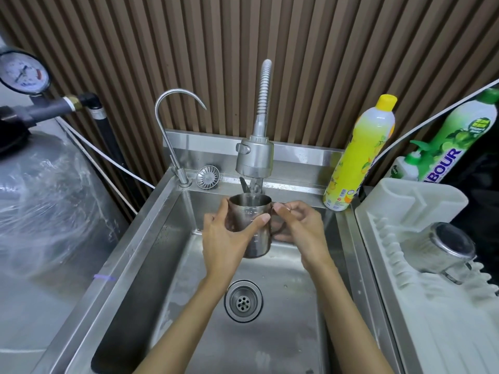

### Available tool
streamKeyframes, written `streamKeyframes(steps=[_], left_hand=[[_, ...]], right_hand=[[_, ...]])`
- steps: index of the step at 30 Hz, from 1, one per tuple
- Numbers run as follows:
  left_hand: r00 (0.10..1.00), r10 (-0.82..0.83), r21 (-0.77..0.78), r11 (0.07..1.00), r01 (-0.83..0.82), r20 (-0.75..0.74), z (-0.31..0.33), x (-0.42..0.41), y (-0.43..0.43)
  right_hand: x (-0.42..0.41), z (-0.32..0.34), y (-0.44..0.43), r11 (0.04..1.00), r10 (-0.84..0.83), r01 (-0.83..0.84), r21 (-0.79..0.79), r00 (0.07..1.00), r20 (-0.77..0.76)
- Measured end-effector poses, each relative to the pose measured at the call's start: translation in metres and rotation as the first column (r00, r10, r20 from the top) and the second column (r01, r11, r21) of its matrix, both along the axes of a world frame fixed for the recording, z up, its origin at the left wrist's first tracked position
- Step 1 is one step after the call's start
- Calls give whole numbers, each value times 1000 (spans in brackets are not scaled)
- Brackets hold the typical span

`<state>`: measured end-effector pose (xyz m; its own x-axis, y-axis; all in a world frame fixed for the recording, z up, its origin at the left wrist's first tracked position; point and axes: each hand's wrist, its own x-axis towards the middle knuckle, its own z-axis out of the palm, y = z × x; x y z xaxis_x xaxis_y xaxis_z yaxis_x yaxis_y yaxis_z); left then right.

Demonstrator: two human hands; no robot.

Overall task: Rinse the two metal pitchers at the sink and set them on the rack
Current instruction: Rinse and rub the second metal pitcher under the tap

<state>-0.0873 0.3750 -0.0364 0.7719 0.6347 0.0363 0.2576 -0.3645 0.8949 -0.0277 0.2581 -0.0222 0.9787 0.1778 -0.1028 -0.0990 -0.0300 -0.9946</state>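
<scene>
- Small cylindrical steel pitcher [258, 242] with graduation marks: centre of frame, upright, mouth up, held above the basin directly under the spray head.
- Left hand [224, 238]: wrapped round the pitcher body from the left, thumb across the front wall, fingers behind.
- Right hand [299, 228]: fingers curled at the loop handle on the pitcher's right side, pinching it near the top. The exact finger hold is partly hidden.
- Grey pull-down faucet head [255, 157] on a coiled metal hose: water stream [255, 186] is on and falls into the open mouth.
- Stainless sink [151, 238]: wet, round drain [243, 300] at lower centre, below the hands.
- Second pitcher [442, 249], same shiny metal: right edge of frame, lying tilted on the white plastic dish rack [405, 201], base towards the camera, handle low.
- Progress, my read: one pitcher is racked and looks finished, and the other is mid-rinse. What's left is to swirl it, dump the water, shut the tap and move it right onto the rack beside the first.
- Around it:
  - a yellow dish-soap bottle [361, 155] at the sink's right rear corner
  - a green refill pouch [459, 133] behind the rack
  - a thin chrome gooseneck tap [167, 117] and a loose strainer cup [207, 177] on the back ledge
  - a pressure gauge [23, 71] at upper left, over a plastic-wrapped grey tank [48, 198]
</scene>
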Motion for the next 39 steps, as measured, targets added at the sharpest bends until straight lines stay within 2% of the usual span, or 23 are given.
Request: streamKeyframes(steps=[2, 4, 6, 7, 9, 12, 16, 19, 21, 24, 28, 31, 34, 36, 37, 39], left_hand=[[997, -71, -152, 985, 77, 44, -8, 4, 1], [985, -136, -337, 927, 165, 107, -13, 8, -1], [965, -157, -449, 861, 238, 209, -13, 12, -5], [953, -153, -461, 847, 263, 263, -12, 15, -6], [918, -140, -436, 846, 305, 371, -8, 21, -7], [881, -73, -367, 891, 268, 467, 1, 26, -4], [874, -72, -61, 991, 115, 481, 7, 18, 5], [878, -76, 146, 989, 7, 472, 9, 11, 8], [891, -58, 187, 982, -31, 449, 12, 7, 9], [952, 21, 176, 981, -79, 306, 17, 4, 9], [995, 24, -7, 1000, -24, 101, 19, 0, 9], [989, -39, -275, 958, 78, 145, 14, -3, 5], [977, -88, -447, 879, 167, 192, 10, 0, 0], [957, -145, -491, 833, 256, 252, 9, 5, -3], [945, -158, -504, 814, 289, 287, 9, 8, -3], [920, -147, -509, 796, 328, 363, 10, 15, -2]], right_hand=[[4, 7, -4, 982, -35, 49, -181, 996, 83], [3, 14, -6, 927, -38, 114, -356, 976, 215], [0, 21, -5, 908, -21, 148, -393, 951, 309], [-1, 23, -4, 930, -22, 138, -340, 946, 325], [-1, 24, -4, 989, -23, 62, -136, 962, 271], [4, 17, -4, 985, 52, -73, 157, 990, 128], [8, 2, 5, 881, 216, -179, 438, 976, -35], [2, -5, 14, 839, 254, -147, 524, 957, -138], [-3, -6, 16, 867, 232, -130, 481, 960, -158], [-7, -1, 14, 944, 167, -120, 308, 978, -128], [-1, 12, 8, 999, 32, -34, -40, 998, -57], [1, 25, 3, 945, -9, 43, -323, 994, 106], [-4, 42, -1, 857, -8, 142, -496, 965, 263], [-4, 46, -2, 837, 4, 182, -515, 941, 339], [-4, 46, -2, 865, 1, 171, -473, 940, 341], [-3, 38, -1, 964, -13, 85, -250, 961, 277]])
